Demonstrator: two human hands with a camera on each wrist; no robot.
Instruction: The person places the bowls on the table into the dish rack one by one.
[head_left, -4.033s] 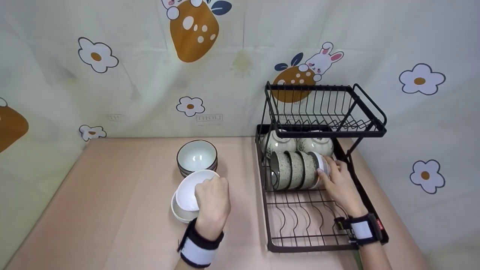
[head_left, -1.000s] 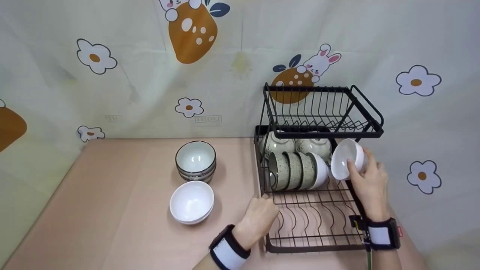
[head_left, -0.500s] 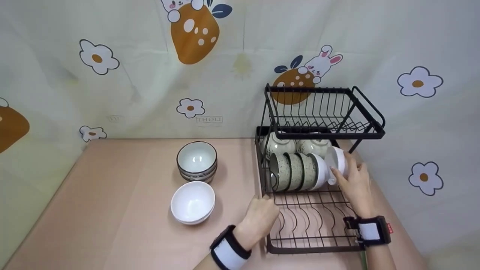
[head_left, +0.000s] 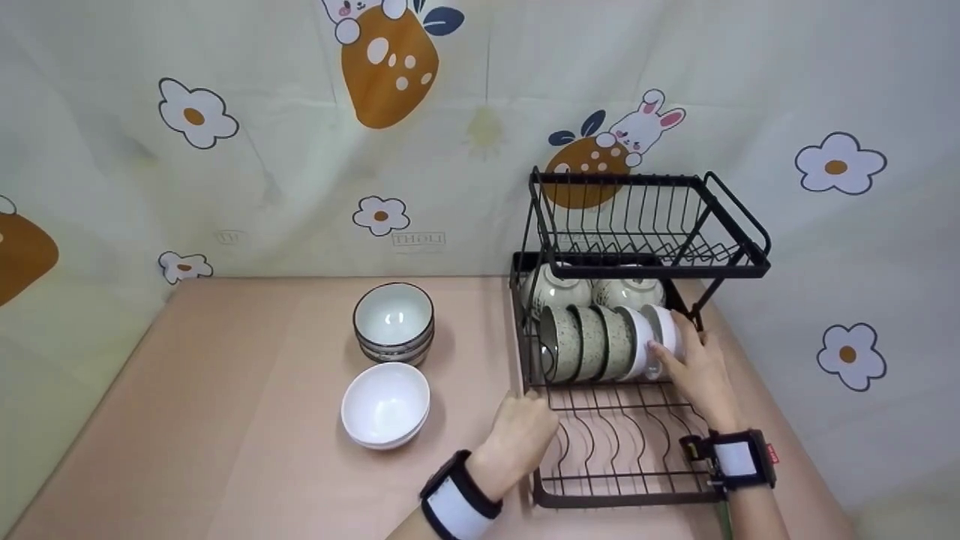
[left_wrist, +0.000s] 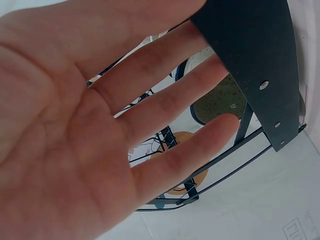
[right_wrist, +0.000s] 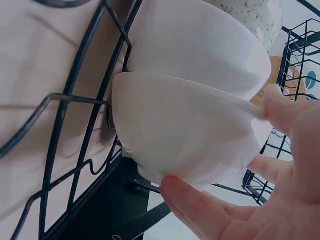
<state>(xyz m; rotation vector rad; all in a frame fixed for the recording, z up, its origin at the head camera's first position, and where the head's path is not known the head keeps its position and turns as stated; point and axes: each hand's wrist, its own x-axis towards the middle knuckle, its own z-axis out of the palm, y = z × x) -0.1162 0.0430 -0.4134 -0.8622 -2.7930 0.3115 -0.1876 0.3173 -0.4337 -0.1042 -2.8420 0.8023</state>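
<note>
Seemingly rigid, glossy, slippery and breakable, the white bowl [head_left: 666, 330] stands on edge at 3 o'clock in the lower rack [head_left: 600, 450], right hand [head_left: 694, 371] clasping its rim, left hand [head_left: 517, 435] resting flat-fingered on the frame.

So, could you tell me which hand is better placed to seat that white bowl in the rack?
Right hand: it grips the white bowl at the row's end. The left hand only rests at the rack.
</note>
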